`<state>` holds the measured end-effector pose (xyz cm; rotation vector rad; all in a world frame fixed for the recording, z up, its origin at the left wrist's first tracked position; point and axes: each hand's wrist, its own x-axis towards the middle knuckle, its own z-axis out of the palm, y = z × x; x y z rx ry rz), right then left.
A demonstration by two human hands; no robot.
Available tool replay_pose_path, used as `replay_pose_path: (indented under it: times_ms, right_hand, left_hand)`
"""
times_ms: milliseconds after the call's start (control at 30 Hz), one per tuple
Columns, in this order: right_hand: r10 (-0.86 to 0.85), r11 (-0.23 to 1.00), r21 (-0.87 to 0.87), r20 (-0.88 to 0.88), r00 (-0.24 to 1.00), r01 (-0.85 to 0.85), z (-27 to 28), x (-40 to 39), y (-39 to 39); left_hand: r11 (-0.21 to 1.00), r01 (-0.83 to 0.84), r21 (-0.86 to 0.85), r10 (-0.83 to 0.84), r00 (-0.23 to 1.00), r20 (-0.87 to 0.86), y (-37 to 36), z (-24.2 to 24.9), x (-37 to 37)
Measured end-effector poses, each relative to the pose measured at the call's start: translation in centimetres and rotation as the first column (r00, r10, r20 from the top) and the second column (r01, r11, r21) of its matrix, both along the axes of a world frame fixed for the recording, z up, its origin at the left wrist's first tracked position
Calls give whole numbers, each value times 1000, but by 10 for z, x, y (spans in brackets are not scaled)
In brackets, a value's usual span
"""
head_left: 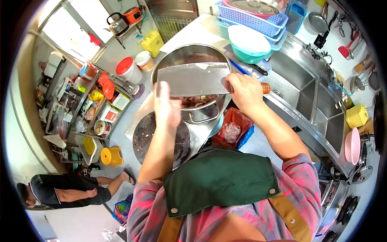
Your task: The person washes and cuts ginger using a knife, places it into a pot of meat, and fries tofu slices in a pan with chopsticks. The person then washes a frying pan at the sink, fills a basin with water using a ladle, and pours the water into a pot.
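Observation:
A wide cleaver [197, 79] is held level over a large steel pot [183, 52], its broad blade facing up toward me. My right hand [246, 90] grips it where blade meets wooden handle, and the handle end sticks out past the fist. At the blade's far left end is my left hand [167, 107], smeared by motion, with one finger raised along the metal. Chopped dark meat pieces [197, 101] show in the pot below the blade. Under my left forearm lies a round dark chopping board [145, 141] with scraps on it.
A red-lined bin [238, 121] stands by the counter. Right are a double steel sink [290, 76] and a green basin [250, 52]. Left of the pot are a red-lidded bucket [129, 70], a crowded shelf [90, 101] and a yellow stool [111, 156]. Another person [68, 189] stands farther left.

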<state>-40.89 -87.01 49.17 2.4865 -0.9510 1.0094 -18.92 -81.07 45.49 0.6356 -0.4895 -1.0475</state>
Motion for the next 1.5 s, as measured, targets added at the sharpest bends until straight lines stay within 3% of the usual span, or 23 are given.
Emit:
replay_pose_path:
  times_ms: [33, 67, 100, 133, 200, 233, 267, 400, 500, 633, 667, 800, 867, 900, 933, 1000, 1067, 1133, 1300, 1333, 1367, 1400, 1500]
  right_hand:
    - [-44, 999, -27, -22, 999, 43, 2, 5, 0]
    - [-53, 998, -34, -62, 997, 51, 7, 8, 1]
    - [-66, 997, -40, -102, 993, 63, 11, 8, 3]
    - [-80, 996, -46, -141, 987, 74, 14, 7, 3]
    - [-85, 995, -68, -184, 979, 74, 14, 6, 9]
    - [-80, 994, -90, -195, 977, 63, 17, 7, 12]
    - [-75, 992, -112, -207, 975, 52, 18, 8, 15]
    - [-86, 988, -142, -210, 974, 56, 19, 3, 30]
    - [-131, 979, -176, -178, 975, 99, 29, -18, 37]
    - [-232, 972, -47, -22, 973, 230, 42, -41, 50]
    - [-173, 985, -8, 19, 985, 173, 39, -34, 50]
    - [8, 997, 71, 24, 1000, -10, 36, 26, 58]
    - [77, 980, 199, -250, 965, -26, 62, 54, 86]
    - [241, 957, 179, -52, 969, -229, 19, 80, 80]
    - [396, 918, -57, 201, 896, -392, -12, 105, 75]
    - [425, 905, -42, 16, 905, -424, -40, 130, 86]
    - [486, 873, 124, -118, 866, -472, -73, 126, 97]
    - [652, 756, 3, 80, 754, -654, -86, 97, 97]
    - [65, 987, 124, 248, 967, -98, -169, -47, 80]
    - [-165, 876, 470, 82, 983, 108, -154, -96, 102]
    - [-108, 985, 165, 340, 934, 54, -211, -139, 108]
    - [-268, 953, 219, 301, 915, 207, -218, -182, 142]
    - [-785, 320, 714, -168, 597, 623, -292, -295, 261]
  left_hand:
    - [989, -143, 47, 146, 987, -66, 0, -3, 19]
    - [887, -460, 40, 443, 873, 202, 1, -5, 34]
    - [765, -592, -253, 591, 490, 641, 5, 5, 44]
    - [645, -515, -565, 612, -96, 785, 8, 16, 50]
    - [974, 51, -220, 189, 353, 916, 6, 37, 22]
    - [954, 189, -234, 238, 0, 971, -5, 43, 12]
    - [950, 302, -80, 126, -134, 983, -8, 49, 1]
    - [963, 125, 240, -171, -407, 897, -22, 36, -7]
    - [944, -6, 329, -317, -277, 907, -45, 26, 37]
    - [933, -350, -80, 230, 413, 881, -18, -1, 78]
    - [964, -256, -70, 219, 617, 756, -2, -11, 76]
    - [905, 414, 100, -423, 844, 331, 88, 5, 24]
    - [822, 558, -116, -542, 829, 139, 115, 9, 4]
    - [760, 611, -221, -617, 785, 50, 127, 11, -7]
    - [871, 475, -125, -490, 827, -276, 128, 24, -23]
    - [952, 291, 97, -244, 910, -337, 124, -46, 23]
    - [932, 211, 294, -190, 977, -100, 101, -82, 23]
    - [895, 127, 428, -204, 969, 140, 82, -106, 13]
    - [843, 124, 523, -419, 761, 495, 49, -133, -29]
    - [839, 126, 529, -451, 705, 548, 46, -137, -37]
    - [837, 131, 531, -475, 654, 589, 43, -139, -43]
    - [835, 138, 533, -500, 596, 628, 41, -141, -51]
    - [832, 165, 529, -544, 428, 721, 36, -147, -70]
